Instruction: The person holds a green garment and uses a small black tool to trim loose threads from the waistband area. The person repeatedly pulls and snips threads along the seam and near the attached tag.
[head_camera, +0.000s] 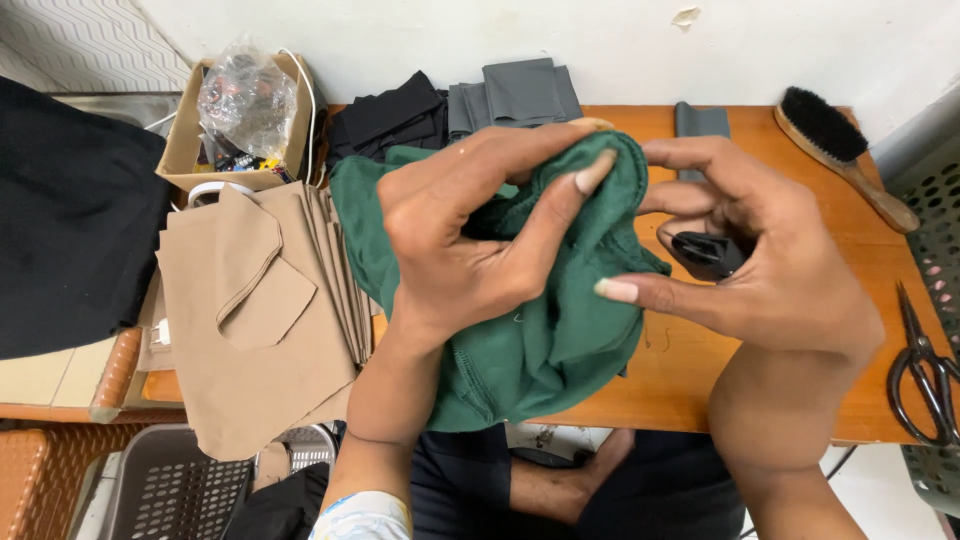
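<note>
An open brown cardboard box stands in the upper left of the frame, at the back left corner of the orange wooden table, just beside the wall. It is rectangular, with plain tan walls and a flap standing up at its far side. A crumpled clear plastic bag sits in its mouth and bulges above the rim, shiny and see-through. Below the bag, small multicoloured items show inside the box, too small to tell apart. No labels, signs or screens are in view.
</note>
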